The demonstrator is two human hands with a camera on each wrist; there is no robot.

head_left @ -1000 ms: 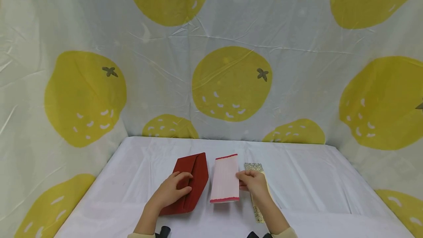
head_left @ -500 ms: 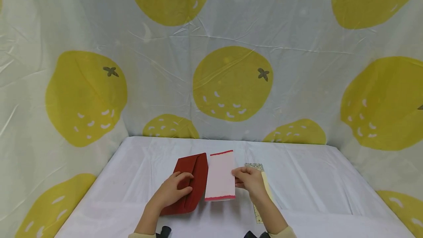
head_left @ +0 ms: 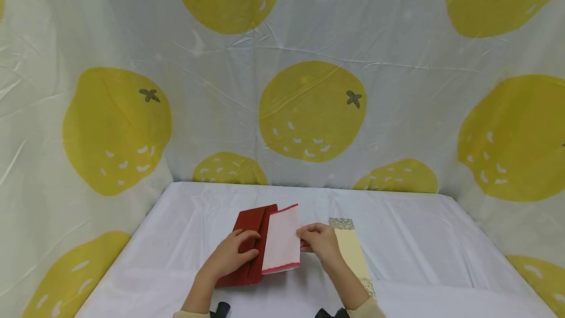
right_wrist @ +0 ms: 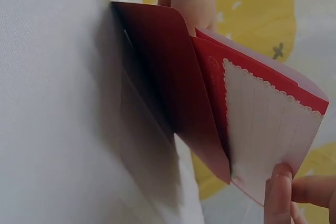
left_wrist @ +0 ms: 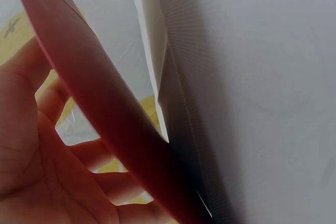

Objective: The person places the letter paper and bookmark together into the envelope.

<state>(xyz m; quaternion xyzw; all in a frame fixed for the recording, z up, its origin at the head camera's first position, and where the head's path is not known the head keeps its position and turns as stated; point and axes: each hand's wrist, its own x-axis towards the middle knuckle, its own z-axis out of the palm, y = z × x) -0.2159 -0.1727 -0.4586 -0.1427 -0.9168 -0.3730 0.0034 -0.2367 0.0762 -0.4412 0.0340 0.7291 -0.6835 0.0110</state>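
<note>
My left hand [head_left: 231, 257] holds a red envelope [head_left: 253, 217], which tilts up from the table with its flap toward the right. In the left wrist view, the fingers [left_wrist: 113, 184] lie along one side of the envelope [left_wrist: 89, 72]. My right hand [head_left: 323, 244] pinches the right edge of a folded sheet of letter paper [head_left: 281, 240], pale pink with red bands at both ends. The right wrist view shows lined white paper [right_wrist: 257, 114] with a scalloped red border, its edge passing behind the envelope's edge [right_wrist: 173, 72].
A yellow paper strip [head_left: 350, 249] with patterned ends lies on the white-covered table [head_left: 410, 239], partly under my right forearm. Behind stands a white curtain [head_left: 212, 126] printed with large yellow fruit.
My right hand has moved left with the letter paper, which now overlaps the envelope's right side. More of the yellow strip shows. My left hand has stayed on the envelope.
</note>
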